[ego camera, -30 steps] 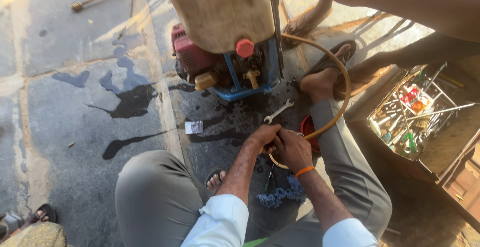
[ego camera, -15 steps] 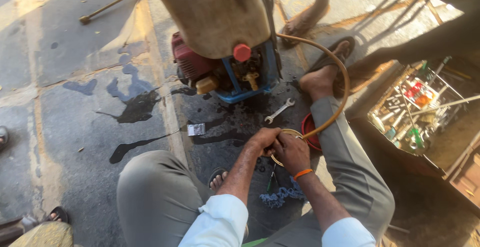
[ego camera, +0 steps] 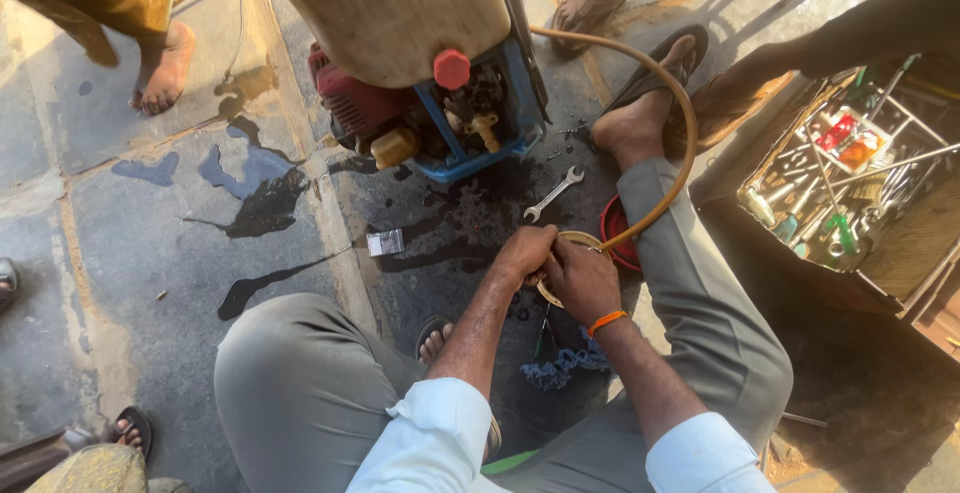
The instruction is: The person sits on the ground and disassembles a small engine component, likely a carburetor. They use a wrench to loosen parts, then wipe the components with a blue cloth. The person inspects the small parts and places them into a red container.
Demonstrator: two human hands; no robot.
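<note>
Crouched on oil-stained paving, a person grips a round tan ring (ego camera: 575,243) with both the left hand (ego camera: 523,253) and the right hand (ego camera: 583,279), fingers closed around it. The ring sits low between the knees, joined to an orange hose (ego camera: 686,118), with a spanner (ego camera: 553,193) just beyond and a blue-framed engine (ego camera: 430,118) behind.

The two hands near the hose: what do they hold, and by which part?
Both the left hand and right hand grip a round tan disc by its rim, where the orange hose ends.

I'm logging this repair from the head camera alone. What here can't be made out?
- Round part: mostly covered by left hand and right hand, head view.
- Tank: top cut off by the frame edge.
- Toolbox contents: too small and cluttered.
- Red object: partly behind the hose and the trouser leg.
</note>
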